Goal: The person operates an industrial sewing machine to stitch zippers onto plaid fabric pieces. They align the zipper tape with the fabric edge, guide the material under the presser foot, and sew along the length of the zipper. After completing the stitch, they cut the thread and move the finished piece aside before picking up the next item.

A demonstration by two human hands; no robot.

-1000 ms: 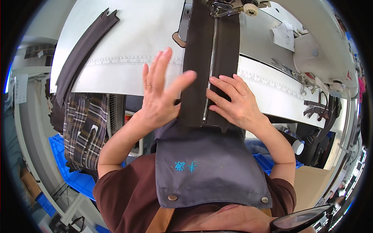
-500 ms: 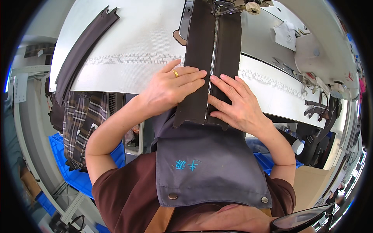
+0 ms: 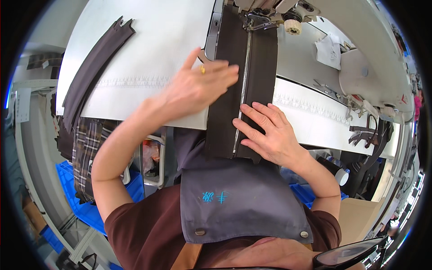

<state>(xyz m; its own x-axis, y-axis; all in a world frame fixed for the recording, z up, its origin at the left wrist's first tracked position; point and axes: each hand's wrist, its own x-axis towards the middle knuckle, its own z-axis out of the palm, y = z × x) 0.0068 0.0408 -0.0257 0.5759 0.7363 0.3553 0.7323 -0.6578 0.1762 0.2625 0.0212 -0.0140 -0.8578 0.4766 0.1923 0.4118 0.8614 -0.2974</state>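
Observation:
A long dark brown fabric piece point(image 3: 222, 121) with a silver zipper point(image 3: 245, 76) down its middle runs beneath the presser foot of a sewing machine point(image 3: 249, 23). My right hand point(image 3: 270, 135) rests on the lower part of this piece, fingers spread over and beside the zipper, holding nothing. My left hand point(image 3: 198, 87) is motion-blurred at the piece's left side, thumb raised and fingers stretched toward the zipper; whether it touches the fabric is unclear.
A white table point(image 3: 157, 36) with printed rulers carries curved dark strips point(image 3: 96, 65) at left. Plaid fabric point(image 3: 87, 148) hangs over a blue crate point(image 3: 128, 198). A white paper point(image 3: 328, 51), metal tool point(image 3: 321, 85) and small dark pieces point(image 3: 369, 135) lie at right, near a lidded cylinder point(image 3: 330, 168).
My left hand swung from raised with spread fingers to across the fabric's left side, then shifted upward. The view has shifted slightly, so table, machine and fabric sit lower in the picture.

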